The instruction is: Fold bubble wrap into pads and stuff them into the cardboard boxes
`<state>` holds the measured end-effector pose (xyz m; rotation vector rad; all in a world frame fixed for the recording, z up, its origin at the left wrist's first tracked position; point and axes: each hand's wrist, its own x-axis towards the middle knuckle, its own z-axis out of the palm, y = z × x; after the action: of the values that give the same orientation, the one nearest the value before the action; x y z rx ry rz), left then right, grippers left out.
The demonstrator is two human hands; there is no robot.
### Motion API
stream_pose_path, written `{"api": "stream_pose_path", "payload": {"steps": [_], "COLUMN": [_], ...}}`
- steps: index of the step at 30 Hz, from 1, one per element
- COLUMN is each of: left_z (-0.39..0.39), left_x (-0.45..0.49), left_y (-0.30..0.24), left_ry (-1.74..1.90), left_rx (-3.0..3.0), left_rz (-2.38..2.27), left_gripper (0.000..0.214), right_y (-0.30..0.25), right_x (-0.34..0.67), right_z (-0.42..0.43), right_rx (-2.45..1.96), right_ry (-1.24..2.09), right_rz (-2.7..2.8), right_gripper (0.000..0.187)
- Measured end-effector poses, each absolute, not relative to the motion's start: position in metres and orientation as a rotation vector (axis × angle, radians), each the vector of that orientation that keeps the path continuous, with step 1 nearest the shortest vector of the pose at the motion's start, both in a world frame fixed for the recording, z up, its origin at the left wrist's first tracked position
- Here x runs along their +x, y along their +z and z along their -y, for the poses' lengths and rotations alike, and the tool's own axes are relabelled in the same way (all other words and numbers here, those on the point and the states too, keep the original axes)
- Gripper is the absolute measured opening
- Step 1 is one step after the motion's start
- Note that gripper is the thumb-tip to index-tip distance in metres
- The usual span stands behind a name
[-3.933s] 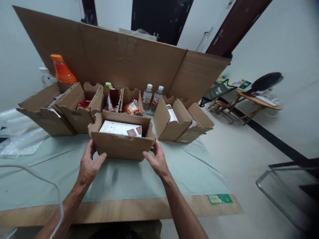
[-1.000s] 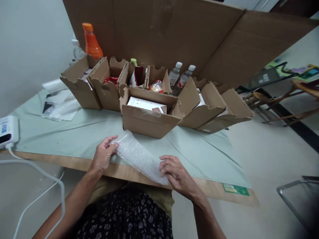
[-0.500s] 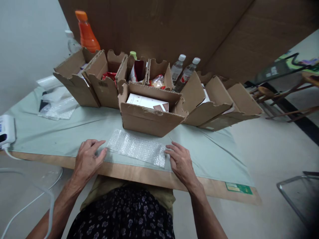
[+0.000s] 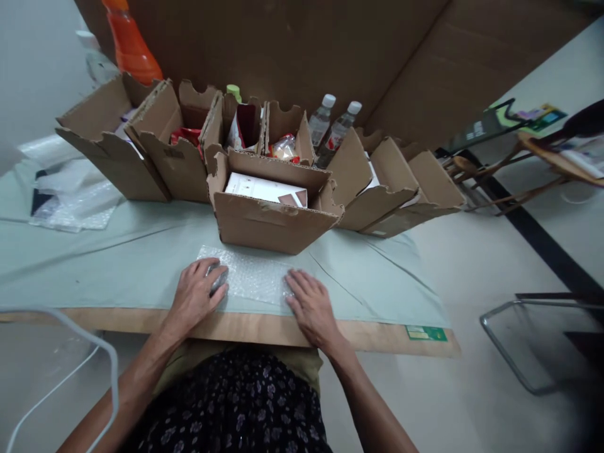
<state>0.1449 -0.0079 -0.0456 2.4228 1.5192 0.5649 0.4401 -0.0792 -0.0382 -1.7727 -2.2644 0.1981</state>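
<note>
A flat strip of clear bubble wrap (image 4: 255, 277) lies on the green cloth between my hands. My left hand (image 4: 195, 292) rests over its left end, thumb and fingers apart, with a shiny bit of wrap showing between them. On the right end, the stretched fingers of my right hand (image 4: 311, 305) lie flat. Just behind the strip stands an open cardboard box (image 4: 274, 226) with a white carton (image 4: 267, 189) inside.
More open cardboard boxes (image 4: 113, 167) stand in a row behind, some holding packets. Clear bottles (image 4: 337, 132) and an orange bottle (image 4: 134, 50) stand beyond. Loose bubble packaging (image 4: 75, 195) lies at the left. A white cable (image 4: 111, 358) loops at the lower left.
Both hands have moved inward onto the ends of the bubble wrap, from just beside it. The view has shifted a little to the right.
</note>
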Motion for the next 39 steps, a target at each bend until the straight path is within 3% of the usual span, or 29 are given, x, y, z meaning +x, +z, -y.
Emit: {"api": "stream_pose_path", "payload": {"steps": [7,10,13,19,23,25,28,32,37,39], "left_z": [0.011,0.014,0.016,0.012,-0.014,-0.030,-0.034,0.019,0.090,0.092], "left_x": [0.136,0.130,0.130,0.110,0.087,0.083,0.077,0.065,0.067,0.077], "left_y": [-0.043,-0.043,-0.045,-0.031,-0.008,-0.004,-0.008,-0.012,-0.005,-0.011], "left_ry": [0.927,0.817,0.713,0.882,0.908,0.830,0.833,0.884,0.678,0.789], "left_rx": [2.257,2.229,2.233,1.845,1.746,1.837,1.962,2.072,2.168,2.158], "left_rz": [-1.716,-2.004,-2.054,-1.910,-2.016,-2.061,-2.035,-1.560,-1.104,-1.225], "left_gripper": [0.032,0.033,0.025,0.017,0.046,0.059,0.067,0.055,0.079,0.062], "right_y": [-0.022,-0.023,-0.024,-0.007,-0.006,-0.010,-0.014,-0.012,-0.008,-0.007], "right_x": [0.469,0.449,0.440,0.426,0.377,0.351,0.327,0.325,0.320,0.313], "right_z": [0.071,0.044,0.036,0.069,0.080,0.079,0.074,0.069,0.059,0.055], "right_rx": [-1.831,-1.893,-1.889,-1.705,-1.484,-1.451,-1.441,-1.419,-1.316,-1.230], "right_ry": [-0.012,0.057,0.137,0.686,1.053,1.124,1.195,1.466,1.690,1.739], "right_rz": [2.006,2.041,2.002,1.674,1.687,1.759,1.788,1.543,1.159,1.051], "right_gripper": [0.030,0.027,0.013,0.015,0.053,0.059,0.047,0.027,0.039,0.045]}}
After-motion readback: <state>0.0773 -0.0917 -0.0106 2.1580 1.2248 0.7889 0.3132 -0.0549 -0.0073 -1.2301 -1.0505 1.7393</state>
